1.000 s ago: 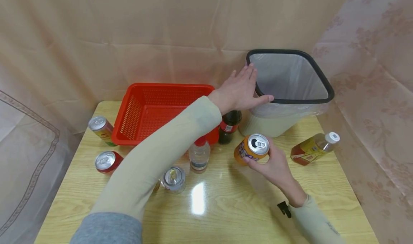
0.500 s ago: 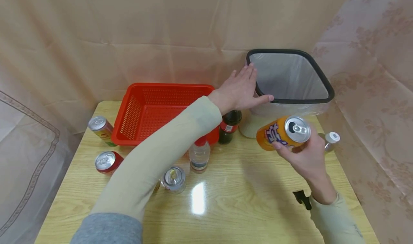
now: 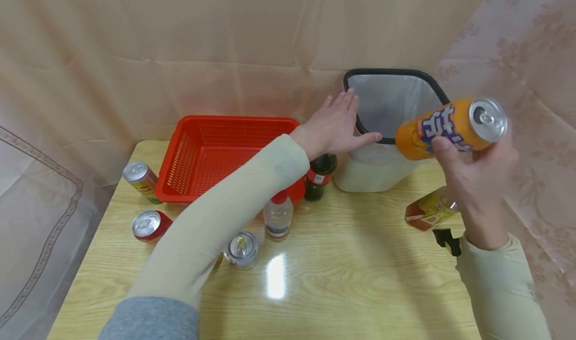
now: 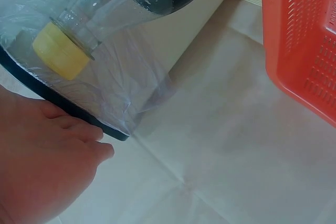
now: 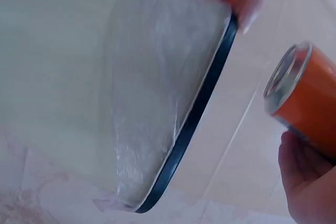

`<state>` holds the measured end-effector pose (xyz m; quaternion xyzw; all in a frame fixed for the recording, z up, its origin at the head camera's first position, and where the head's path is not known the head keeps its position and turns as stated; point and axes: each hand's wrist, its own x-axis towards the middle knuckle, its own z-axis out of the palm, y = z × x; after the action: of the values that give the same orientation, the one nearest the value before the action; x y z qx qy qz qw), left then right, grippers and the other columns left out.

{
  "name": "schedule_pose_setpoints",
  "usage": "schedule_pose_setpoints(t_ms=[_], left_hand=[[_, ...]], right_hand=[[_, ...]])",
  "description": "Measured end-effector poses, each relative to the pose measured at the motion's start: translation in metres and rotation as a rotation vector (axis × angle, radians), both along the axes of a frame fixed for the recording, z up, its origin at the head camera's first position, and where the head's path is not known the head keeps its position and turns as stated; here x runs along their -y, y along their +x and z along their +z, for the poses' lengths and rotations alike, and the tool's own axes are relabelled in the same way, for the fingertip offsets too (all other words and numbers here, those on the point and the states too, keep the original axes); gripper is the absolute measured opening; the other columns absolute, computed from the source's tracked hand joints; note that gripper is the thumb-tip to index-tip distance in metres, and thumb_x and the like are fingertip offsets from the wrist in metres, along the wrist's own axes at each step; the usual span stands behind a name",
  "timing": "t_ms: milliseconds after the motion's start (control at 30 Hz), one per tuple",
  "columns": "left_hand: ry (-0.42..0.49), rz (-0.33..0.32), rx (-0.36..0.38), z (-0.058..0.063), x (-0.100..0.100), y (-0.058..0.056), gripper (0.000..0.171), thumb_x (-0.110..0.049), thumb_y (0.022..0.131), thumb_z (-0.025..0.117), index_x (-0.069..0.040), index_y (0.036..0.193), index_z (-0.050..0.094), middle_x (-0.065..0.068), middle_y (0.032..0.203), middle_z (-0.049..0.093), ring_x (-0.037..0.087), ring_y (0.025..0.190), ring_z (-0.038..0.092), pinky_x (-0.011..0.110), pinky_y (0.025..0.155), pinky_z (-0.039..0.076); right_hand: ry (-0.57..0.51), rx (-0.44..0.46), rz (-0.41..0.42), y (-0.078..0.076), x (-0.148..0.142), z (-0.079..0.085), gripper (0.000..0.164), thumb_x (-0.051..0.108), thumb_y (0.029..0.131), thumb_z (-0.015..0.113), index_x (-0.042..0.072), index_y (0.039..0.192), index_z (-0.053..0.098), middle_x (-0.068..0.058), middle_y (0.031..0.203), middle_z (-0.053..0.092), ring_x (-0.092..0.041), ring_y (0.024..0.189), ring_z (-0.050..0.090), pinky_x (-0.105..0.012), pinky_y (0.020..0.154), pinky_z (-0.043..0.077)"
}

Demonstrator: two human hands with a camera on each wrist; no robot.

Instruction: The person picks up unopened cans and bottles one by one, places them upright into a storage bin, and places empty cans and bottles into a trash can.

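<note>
My right hand (image 3: 483, 175) grips an orange soda can (image 3: 443, 130), tilted on its side with its opened top toward the right. In the head view the can overlaps the front right rim of a trash bin (image 3: 378, 172) that has a black rim and a clear liner bag. The right wrist view shows the can (image 5: 315, 98) raised past the bin's black rim (image 5: 197, 111). My left hand (image 3: 335, 125) rests on the bin's left rim with fingers spread. In the left wrist view that hand (image 4: 50, 156) lies along the black rim.
A red plastic basket (image 3: 180, 175) stands left of the bin. A cola bottle (image 3: 319, 180), a clear red-capped bottle (image 3: 277, 217) and a silver can (image 3: 243, 250) stand in front. A red can (image 3: 150, 226) and a yellow can (image 3: 141, 180) are leftward; a tea bottle (image 3: 429, 210) is rightward.
My right hand has lifted the orange soda can up and to the right, from low over the table to the bin's rim, tilting it. The left hand has stayed on the rim.
</note>
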<state>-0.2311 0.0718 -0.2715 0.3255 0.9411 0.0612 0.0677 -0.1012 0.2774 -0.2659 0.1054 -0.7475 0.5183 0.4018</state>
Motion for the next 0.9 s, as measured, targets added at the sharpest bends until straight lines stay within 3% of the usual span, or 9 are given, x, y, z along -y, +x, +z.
schedule_pose_setpoints(t_ms=[167,300,433,533,700,800,900], left_hand=[[-0.003,0.007,0.006,0.0,0.001,0.0,0.106,-0.082,0.095,0.027,-0.007,0.166,0.003,0.009,0.173,-0.009,0.023,0.16,-0.005,0.04,0.127,-0.005],[-0.006,0.01,0.01,0.0,-0.002,0.001,0.106,-0.082,0.095,0.027,-0.007,0.166,0.003,0.008,0.173,-0.009,0.023,0.159,-0.005,0.04,0.127,-0.004],[-0.012,0.009,0.002,-0.001,-0.005,0.002,0.105,-0.082,0.096,0.026,-0.007,0.166,0.004,0.009,0.173,-0.008,0.024,0.159,-0.005,0.04,0.127,-0.002],[-0.012,0.005,0.0,-0.001,-0.005,0.002,0.105,-0.081,0.096,0.026,-0.007,0.167,0.005,0.009,0.173,-0.008,0.024,0.159,-0.005,0.041,0.127,-0.002],[-0.008,0.0,0.001,-0.001,-0.005,0.002,0.104,-0.081,0.096,0.026,-0.007,0.167,0.005,0.009,0.173,-0.008,0.024,0.159,-0.005,0.041,0.127,-0.002],[-0.003,0.0,-0.001,0.0,-0.005,0.002,0.105,-0.081,0.096,0.026,-0.007,0.167,0.005,0.01,0.173,-0.007,0.024,0.16,-0.005,0.041,0.128,-0.002],[-0.002,0.002,-0.001,0.0,-0.006,0.002,0.106,-0.082,0.095,0.026,-0.007,0.167,0.005,0.009,0.173,-0.008,0.024,0.16,-0.005,0.042,0.128,-0.002]], right_hand=[[0.054,0.178,-0.102,-0.027,0.006,0.012,0.059,0.022,0.086,0.078,0.013,0.14,0.055,-0.006,0.132,0.067,-0.017,0.116,0.065,-0.028,0.104,0.051],[0.124,0.348,-0.105,-0.055,0.001,0.007,0.066,0.027,0.09,0.079,0.018,0.148,0.047,-0.005,0.142,0.06,-0.017,0.124,0.061,-0.033,0.109,0.049],[0.193,0.446,-0.088,-0.077,-0.006,-0.001,0.074,0.034,0.09,0.079,0.018,0.152,0.041,-0.007,0.144,0.055,-0.019,0.125,0.058,-0.034,0.107,0.05],[0.269,0.533,-0.11,-0.085,-0.008,-0.003,0.081,0.045,0.091,0.077,0.016,0.155,0.036,-0.01,0.147,0.052,-0.025,0.128,0.056,-0.04,0.109,0.049],[0.462,0.72,-0.19,-0.095,-0.012,-0.001,0.105,0.067,0.088,0.068,0.007,0.162,0.023,-0.023,0.152,0.048,-0.043,0.13,0.056,-0.061,0.106,0.047],[0.547,0.785,-0.199,-0.1,-0.013,0.001,0.116,0.074,0.086,0.065,0.003,0.164,0.017,-0.028,0.155,0.045,-0.049,0.132,0.053,-0.068,0.105,0.043],[0.598,0.811,-0.193,-0.101,-0.013,0.002,0.114,0.077,0.087,0.06,0.004,0.164,0.018,-0.025,0.158,0.042,-0.047,0.138,0.049,-0.071,0.107,0.039]])
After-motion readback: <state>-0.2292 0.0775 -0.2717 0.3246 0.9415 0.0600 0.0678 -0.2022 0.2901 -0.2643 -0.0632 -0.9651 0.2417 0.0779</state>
